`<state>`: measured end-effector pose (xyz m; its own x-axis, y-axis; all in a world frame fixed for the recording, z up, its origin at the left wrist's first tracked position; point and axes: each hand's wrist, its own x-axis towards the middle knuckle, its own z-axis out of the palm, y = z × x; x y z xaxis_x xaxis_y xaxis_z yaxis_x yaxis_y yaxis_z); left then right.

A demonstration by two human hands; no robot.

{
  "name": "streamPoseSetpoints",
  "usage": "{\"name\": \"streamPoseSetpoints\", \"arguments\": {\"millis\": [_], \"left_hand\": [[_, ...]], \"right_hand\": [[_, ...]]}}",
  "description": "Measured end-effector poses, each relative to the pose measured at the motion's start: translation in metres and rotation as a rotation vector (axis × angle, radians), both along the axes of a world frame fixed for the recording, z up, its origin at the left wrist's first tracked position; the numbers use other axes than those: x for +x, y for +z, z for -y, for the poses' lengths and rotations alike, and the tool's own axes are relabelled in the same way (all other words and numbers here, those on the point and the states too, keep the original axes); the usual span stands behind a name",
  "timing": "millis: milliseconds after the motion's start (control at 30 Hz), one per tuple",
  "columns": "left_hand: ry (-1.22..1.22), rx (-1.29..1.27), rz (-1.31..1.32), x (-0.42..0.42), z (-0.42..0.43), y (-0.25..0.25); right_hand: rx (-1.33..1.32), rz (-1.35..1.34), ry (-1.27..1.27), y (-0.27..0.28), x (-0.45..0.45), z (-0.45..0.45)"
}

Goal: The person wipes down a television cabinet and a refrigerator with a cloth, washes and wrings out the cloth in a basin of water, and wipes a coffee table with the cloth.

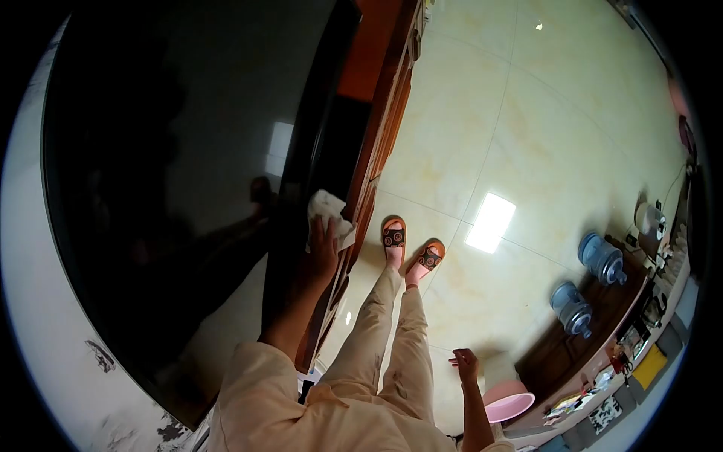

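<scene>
My left hand [324, 245] presses a crumpled white cloth [327, 206] against a dark surface beside the lower edge of a large black screen [188, 135]. Its fingers lie over the cloth, and part of the cloth sticks out past them. A reddish-brown wooden cabinet [384, 113] runs alongside, under the screen. My right hand [465, 364] hangs low over the floor with its fingers apart and nothing in it. It is nearest to a pink basin [508, 403].
Pale glossy floor tiles [467, 113] lie around my slippered feet. Two blue water bottles [595, 260] stand by a dark wooden table [542, 354] at the right. Behind it are assorted items and a grey sofa with a yellow cushion [649, 367].
</scene>
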<state>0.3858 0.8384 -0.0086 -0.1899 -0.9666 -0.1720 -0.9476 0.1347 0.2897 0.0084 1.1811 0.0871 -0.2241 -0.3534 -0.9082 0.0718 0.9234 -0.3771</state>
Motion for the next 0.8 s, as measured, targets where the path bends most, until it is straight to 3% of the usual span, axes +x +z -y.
{"name": "streamPoseSetpoints", "arguments": {"millis": [67, 233, 267, 367, 467, 700, 800], "left_hand": [[-0.054, -0.090, -0.009, -0.006, 0.025, -0.008], [-0.127, -0.105, 0.061, -0.081, 0.178, -0.016], [-0.137, -0.141, -0.026, -0.089, 0.203, -0.022], [-0.131, -0.204, -0.064, -0.094, 0.226, -0.031], [-0.117, -0.168, -0.002, -0.070, 0.172, -0.025], [0.048, -0.014, 0.116, 0.034, -0.059, -0.011], [0.131, -0.009, 0.059, 0.034, -0.082, -0.013]], "right_hand": [[-0.004, 0.009, 0.007, 0.001, 0.003, -0.015], [0.023, 0.015, 0.042, -0.010, 0.002, -0.043], [0.039, 0.016, 0.053, -0.010, -0.001, -0.048], [0.049, -0.030, 0.037, -0.008, -0.010, -0.055], [0.054, -0.033, -0.011, -0.003, -0.017, -0.062], [0.070, 0.018, -0.065, -0.015, -0.006, -0.093], [0.065, 0.044, -0.071, -0.017, 0.002, -0.099]]}}
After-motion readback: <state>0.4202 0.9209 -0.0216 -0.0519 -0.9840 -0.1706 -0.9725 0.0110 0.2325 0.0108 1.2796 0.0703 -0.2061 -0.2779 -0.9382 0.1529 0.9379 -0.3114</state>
